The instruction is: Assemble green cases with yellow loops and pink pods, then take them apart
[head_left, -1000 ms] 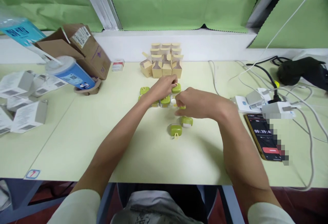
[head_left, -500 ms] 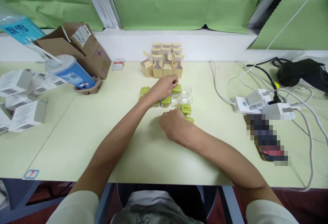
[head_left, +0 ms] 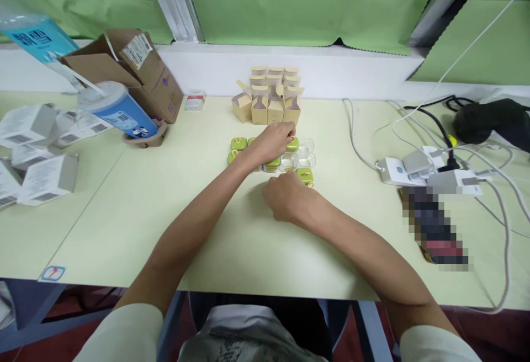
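Observation:
My left hand (head_left: 278, 140) reaches over a cluster of small clear containers, its fingers pinched at the top of a green lid (head_left: 292, 144) in the back row. Other green lids with pale loops, such as the one at the back left (head_left: 239, 143), cap containers under and beside my forearm. To the right stand uncapped clear containers (head_left: 305, 158). My right hand (head_left: 286, 196) is closed at the front of the cluster, knuckles up; what its fingers hold is hidden. Just beside it lies a green lid (head_left: 305, 175).
Small open cardboard boxes (head_left: 267, 111) stand in rows behind the containers. At the left are white boxes (head_left: 45, 177), a blue tub (head_left: 124, 111) and a brown carton (head_left: 153, 83). A power strip (head_left: 393, 171), cables and a phone (head_left: 434, 227) lie at the right.
The view has shifted slightly. My left hand stays at the same lid. A second green lid that showed beside my right wrist is out of sight now.

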`<state>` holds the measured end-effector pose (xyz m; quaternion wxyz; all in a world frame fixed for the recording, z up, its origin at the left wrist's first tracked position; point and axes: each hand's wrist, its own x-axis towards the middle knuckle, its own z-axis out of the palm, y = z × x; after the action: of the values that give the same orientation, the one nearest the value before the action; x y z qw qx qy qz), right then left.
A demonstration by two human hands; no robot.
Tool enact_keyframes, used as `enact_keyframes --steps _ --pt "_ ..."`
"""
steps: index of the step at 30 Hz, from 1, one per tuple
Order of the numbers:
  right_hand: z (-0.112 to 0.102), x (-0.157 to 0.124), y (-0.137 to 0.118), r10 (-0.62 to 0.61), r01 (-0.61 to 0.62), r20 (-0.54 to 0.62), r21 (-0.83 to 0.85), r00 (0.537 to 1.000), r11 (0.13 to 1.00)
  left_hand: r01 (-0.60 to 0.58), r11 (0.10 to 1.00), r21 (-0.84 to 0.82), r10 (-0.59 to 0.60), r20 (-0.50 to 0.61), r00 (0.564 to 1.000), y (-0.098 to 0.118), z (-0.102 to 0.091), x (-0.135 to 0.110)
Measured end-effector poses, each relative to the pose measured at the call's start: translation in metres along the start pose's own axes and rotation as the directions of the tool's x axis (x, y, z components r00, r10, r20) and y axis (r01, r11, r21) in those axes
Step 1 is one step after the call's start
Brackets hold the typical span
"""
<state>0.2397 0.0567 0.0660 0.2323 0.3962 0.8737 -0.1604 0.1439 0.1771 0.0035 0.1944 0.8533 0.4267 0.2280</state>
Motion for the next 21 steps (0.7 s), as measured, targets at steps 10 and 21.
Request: enact_keyframes --steps 10,21 --pt "-0.035 -0.046 0.070 0.161 -0.142 -0.282 0.086 0.946 0.986 0.038 0.999 0.003 -0.038 0.058 0.998 0.002 -0.008 -0.005" --pt "-0.033 -0.040 0.115 0.230 -0.161 -0.458 0.184 0.859 0.970 -0.008 0.999 0.038 0.005 0.087 0.996 -0.008 -0.004 -0.004"
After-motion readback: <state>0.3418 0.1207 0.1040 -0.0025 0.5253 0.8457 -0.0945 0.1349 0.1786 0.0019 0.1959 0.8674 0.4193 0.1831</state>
